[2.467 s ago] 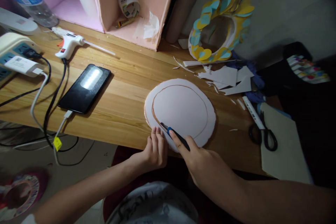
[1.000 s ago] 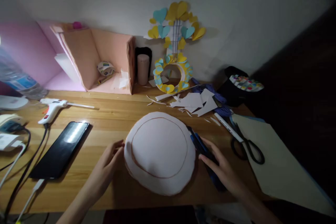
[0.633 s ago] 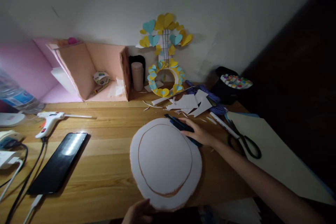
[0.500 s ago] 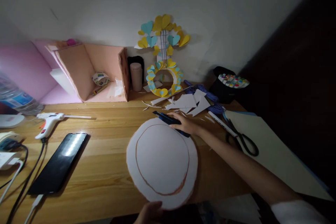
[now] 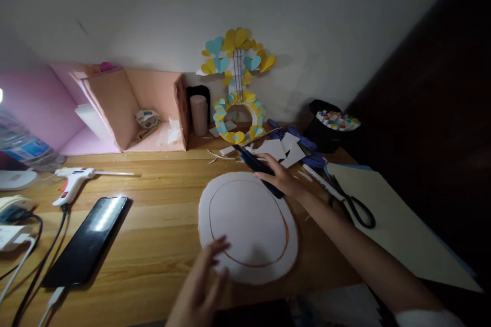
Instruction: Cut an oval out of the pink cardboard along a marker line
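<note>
A white round board (image 5: 245, 219), with a reddish-brown ring drawn or cut inside its edge, lies on the wooden table. My right hand (image 5: 282, 179) is closed around a dark blue and black utility knife (image 5: 256, 163), above the board's far right edge. The knife's tip points away and to the left. Over the board's near left edge is my left hand (image 5: 203, 281), its fingers apart and a little blurred, holding nothing. Whether its fingertips touch the board I cannot tell. White cardboard scraps (image 5: 274, 149) lie just past the knife.
Scissors (image 5: 356, 209) and pale sheets (image 5: 383, 209) lie at the right. A phone (image 5: 88, 240), a hot glue gun (image 5: 74, 181) and cables occupy the left. Along the wall stand a pink box (image 5: 153, 92), a heart-covered paper guitar (image 5: 238, 87) and a marker case (image 5: 333, 125).
My left hand has let go of the board's near edge and risen over it, fingers spreading. The board has turned and shifted right and away. The knife has tilted slightly in my right hand.
</note>
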